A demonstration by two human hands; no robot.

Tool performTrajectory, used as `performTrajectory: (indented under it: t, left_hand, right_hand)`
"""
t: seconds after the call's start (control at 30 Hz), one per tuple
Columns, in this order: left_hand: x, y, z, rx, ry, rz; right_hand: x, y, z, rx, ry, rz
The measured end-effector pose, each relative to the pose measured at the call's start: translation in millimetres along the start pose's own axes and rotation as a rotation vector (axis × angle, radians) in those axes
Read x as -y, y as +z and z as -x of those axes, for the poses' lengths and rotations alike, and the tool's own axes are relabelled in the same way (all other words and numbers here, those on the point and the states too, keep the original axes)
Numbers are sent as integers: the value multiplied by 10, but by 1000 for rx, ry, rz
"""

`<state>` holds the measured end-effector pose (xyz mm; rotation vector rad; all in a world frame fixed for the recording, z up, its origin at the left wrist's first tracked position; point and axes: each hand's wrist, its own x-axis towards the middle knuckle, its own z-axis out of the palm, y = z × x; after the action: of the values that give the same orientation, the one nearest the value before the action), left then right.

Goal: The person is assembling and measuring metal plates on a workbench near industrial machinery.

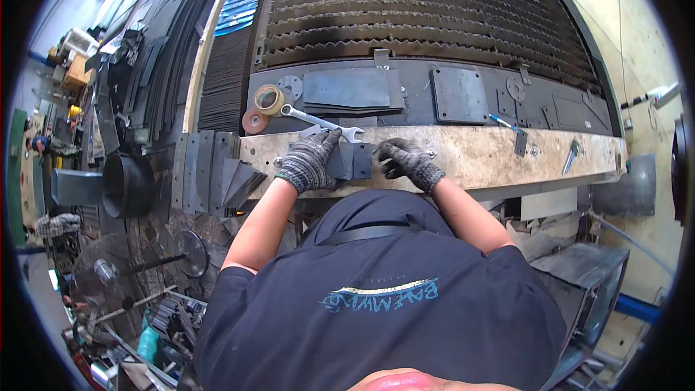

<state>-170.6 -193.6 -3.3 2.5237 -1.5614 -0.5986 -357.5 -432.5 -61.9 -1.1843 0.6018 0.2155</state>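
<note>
My left hand [310,162], in a grey knitted glove, grips the left side of a small dark metal plate [360,162] with holes along its right end. The hand covers part of the plate. Just right of it is my right hand [410,162], gloved too, its fingers loosely bent and a gap showing between thumb and index; no object shows in it. A steel combination wrench [318,122] lies slantwise beyond my left fingertips, its open jaw above the plate. All this is at the worn light metal strip [478,152] along the bench's near edge.
Behind the wrench are a tape roll [268,100] and a reddish disc [255,121]. Flat dark plates [347,90] and a holed plate [460,94] lie farther back, before toothed slats [420,7]. Stacked metal pieces [210,166] stand left; a blue-tipped pen [501,122] lies right.
</note>
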Motion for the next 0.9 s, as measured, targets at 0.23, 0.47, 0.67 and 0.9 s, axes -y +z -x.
performTrajectory:
  t: [0.23,0.47,0.67,0.9]
  left_hand:
    - [134,119,-203,81,196,-133]
    - [65,173,-284,134,230,-108]
    - [33,119,-286,185,235,-101]
    - [264,217,-173,-27,221,-104]
  right_hand:
    - [-660,-561,517,-424,85,-209]
    - [-941,-493,693,-522,145,-263]
    - [-1014,-418,478,-452,106,-25]
    - [-1423,-730,233,-381,42,298]
